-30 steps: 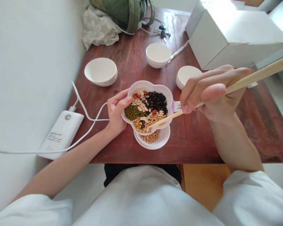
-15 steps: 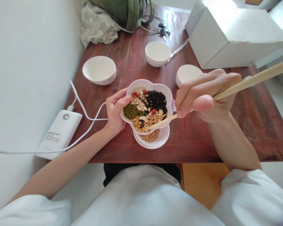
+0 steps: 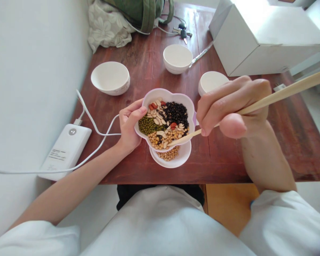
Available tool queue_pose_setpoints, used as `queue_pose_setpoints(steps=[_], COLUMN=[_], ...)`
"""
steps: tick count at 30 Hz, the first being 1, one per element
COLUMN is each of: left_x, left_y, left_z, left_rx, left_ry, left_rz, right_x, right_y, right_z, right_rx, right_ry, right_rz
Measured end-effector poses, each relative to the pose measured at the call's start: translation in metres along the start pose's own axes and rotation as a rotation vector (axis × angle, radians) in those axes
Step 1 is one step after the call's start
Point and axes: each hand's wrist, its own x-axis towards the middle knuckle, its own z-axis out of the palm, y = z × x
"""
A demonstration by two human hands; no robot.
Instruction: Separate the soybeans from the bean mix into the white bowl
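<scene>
My left hand (image 3: 129,128) grips the edge of a white, lilac-rimmed flower-shaped dish (image 3: 170,93), tilting it over a small white bowl (image 3: 182,158) that holds soybeans. The dish's compartments hold black beans (image 3: 176,114), mung beans (image 3: 148,125), soybeans (image 3: 160,141), pale seeds (image 3: 156,116) and red beans (image 3: 154,105). My right hand (image 3: 234,110) holds wooden chopsticks (image 3: 264,101), their tips resting among the soybeans in the dish. Behind my right hand stands a white bowl (image 3: 212,81), partly hidden by my fingers.
Two more white bowls (image 3: 110,77) (image 3: 177,58) stand on the reddish wooden table (image 3: 290,142). A white box (image 3: 258,42) sits at the back right, near keys (image 3: 183,33) and a green bag (image 3: 138,10). A power bank (image 3: 65,152) and its cable lie at left beside a wall.
My right hand has shifted slightly left and the chopstick tips have moved a little within the soybeans. The whole scene has drifted slightly up and left in view.
</scene>
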Motion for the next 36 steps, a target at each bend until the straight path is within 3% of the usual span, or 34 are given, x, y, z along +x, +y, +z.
queue_pose_setpoints(steps=[8,19,36], left_x=[0.003,0.0,0.0], left_y=[-0.004,-0.001,-0.001], left_z=[-0.001,0.001,0.002], left_rx=[-0.053,-0.055,-0.043], left_ry=[-0.019,-0.004,0.021], left_rz=[0.058,0.031,0.009], right_x=[0.002,0.001,-0.002], right_y=[-0.003,-0.012,-0.005], right_z=[0.006,0.005,0.01], right_rx=[0.032,0.03,0.049], right_ry=[0.207,-0.037,-0.004], right_rz=[-0.029,0.122,0.153])
